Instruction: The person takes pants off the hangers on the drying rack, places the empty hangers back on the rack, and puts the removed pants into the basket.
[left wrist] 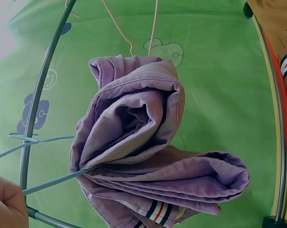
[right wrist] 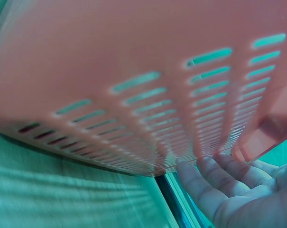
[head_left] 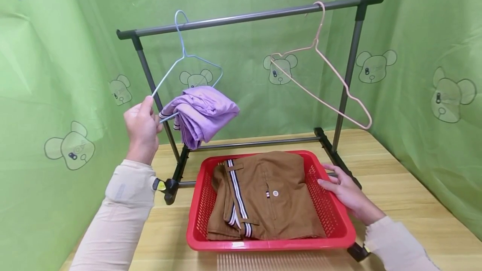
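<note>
My left hand grips the left corner of a light blue wire hanger, whose hook hangs over the rack's bar. Draped over the hanger's lower wire is a bunched, folded lavender garment with striped trim; its rolled folds fill the left wrist view. On the right, my right hand holds the side rim of a red plastic basket, thumb over the rim and fingers against the slotted outer wall. Folded brown trousers with a striped waistband and a white button lie inside the basket.
A dark metal clothes rack stands on the wooden surface behind the basket. From its right end hangs a bare pink hanger. Green curtains with bear prints close in the back and both sides.
</note>
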The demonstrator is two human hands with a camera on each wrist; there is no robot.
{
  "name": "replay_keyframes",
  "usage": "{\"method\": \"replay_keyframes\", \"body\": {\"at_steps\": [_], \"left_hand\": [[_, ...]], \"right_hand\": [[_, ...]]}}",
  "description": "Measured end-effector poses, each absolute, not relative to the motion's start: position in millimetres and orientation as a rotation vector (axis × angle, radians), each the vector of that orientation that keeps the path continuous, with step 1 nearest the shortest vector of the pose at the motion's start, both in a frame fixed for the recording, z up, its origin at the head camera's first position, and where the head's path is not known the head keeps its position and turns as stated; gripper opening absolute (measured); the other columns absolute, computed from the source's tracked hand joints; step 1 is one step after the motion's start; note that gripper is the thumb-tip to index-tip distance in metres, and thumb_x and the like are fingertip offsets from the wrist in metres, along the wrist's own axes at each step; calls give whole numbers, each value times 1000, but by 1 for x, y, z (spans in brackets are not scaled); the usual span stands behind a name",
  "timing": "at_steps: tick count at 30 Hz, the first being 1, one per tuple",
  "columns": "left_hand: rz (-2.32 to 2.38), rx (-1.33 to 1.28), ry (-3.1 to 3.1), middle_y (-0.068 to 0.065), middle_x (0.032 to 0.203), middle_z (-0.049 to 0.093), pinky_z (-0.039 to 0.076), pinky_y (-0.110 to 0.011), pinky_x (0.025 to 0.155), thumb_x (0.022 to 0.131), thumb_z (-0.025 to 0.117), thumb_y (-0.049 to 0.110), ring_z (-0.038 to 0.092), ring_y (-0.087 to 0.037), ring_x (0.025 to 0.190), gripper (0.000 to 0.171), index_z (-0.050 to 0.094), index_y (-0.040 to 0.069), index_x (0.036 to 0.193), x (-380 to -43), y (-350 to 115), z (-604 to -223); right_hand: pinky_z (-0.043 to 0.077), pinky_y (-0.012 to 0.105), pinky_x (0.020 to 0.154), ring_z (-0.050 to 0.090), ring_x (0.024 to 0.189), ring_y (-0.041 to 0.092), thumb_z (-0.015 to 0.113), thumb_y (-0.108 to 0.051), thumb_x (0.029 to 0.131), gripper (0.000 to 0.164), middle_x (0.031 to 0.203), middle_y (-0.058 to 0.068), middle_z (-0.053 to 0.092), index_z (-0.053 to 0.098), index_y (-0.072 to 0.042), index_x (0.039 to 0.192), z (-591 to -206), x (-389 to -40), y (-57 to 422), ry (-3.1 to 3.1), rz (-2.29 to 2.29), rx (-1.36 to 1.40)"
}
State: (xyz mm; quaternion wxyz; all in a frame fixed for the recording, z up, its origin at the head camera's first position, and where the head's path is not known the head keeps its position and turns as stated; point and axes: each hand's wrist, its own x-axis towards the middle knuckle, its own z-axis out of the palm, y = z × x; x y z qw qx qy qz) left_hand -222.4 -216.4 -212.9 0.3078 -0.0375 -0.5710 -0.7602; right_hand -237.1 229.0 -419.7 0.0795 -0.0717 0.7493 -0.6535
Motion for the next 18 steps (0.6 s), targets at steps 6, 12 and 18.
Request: {"method": "replay_keyframes", "body": {"at_steps": [6, 12, 18], "left_hand": [[-2011, -107, -1501, 5, 45, 32, 25, -19, 35, 101, 52, 16, 27, -7, 36, 47, 39, 13, 56, -220, -215, -212], [-2022, -109, -1484, 4, 46, 33, 25, -19, 35, 101, 51, 15, 28, -7, 36, 46, 39, 12, 57, -217, -213, -210], [-2025, -110, -1470, 4, 46, 33, 25, -19, 35, 101, 52, 15, 28, -7, 37, 45, 39, 12, 58, -212, -212, -209]], "right_hand": [[56, 52, 76, 65, 101, 34, 62, -25, 96, 74, 137, 35, 40, 16, -8, 151, -420, -236, 229, 2231, -1966, -221], [56, 52, 76, 65, 102, 34, 63, -25, 96, 74, 137, 35, 41, 16, -8, 151, -420, -236, 229, 2225, -1967, -222], [56, 52, 76, 65, 101, 35, 63, -26, 95, 75, 136, 35, 42, 16, -8, 151, -421, -237, 230, 2232, -1963, -216]]}}
